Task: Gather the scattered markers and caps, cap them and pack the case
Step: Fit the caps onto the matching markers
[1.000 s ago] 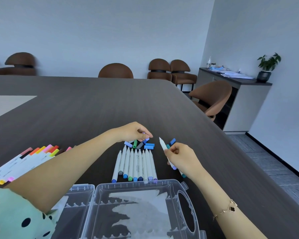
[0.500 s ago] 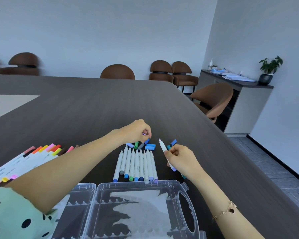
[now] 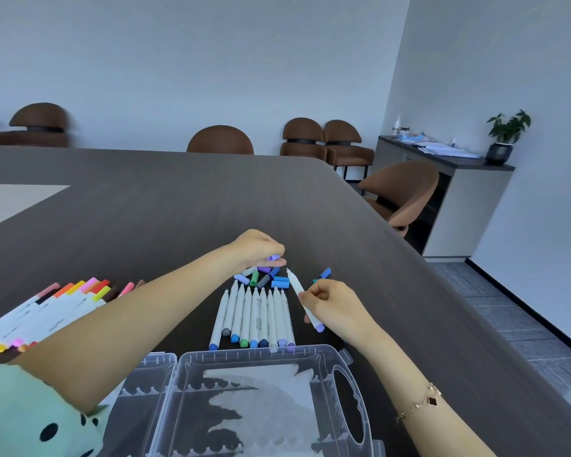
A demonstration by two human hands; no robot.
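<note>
Pinching a lilac cap, holding an uncapped marker

My left hand (image 3: 259,247) is pinching a lilac cap (image 3: 273,257) just above the pile of loose caps (image 3: 264,278) — my right hand (image 3: 335,303) is gripping a white marker (image 3: 302,296), bare tip pointing up toward it. Nine uncapped markers (image 3: 256,316) are lying side by side on the table (image 3: 178,206) between the pile and the open clear case (image 3: 261,400) — capped warm-coloured markers (image 3: 50,311) are sitting off to my left.
</note>
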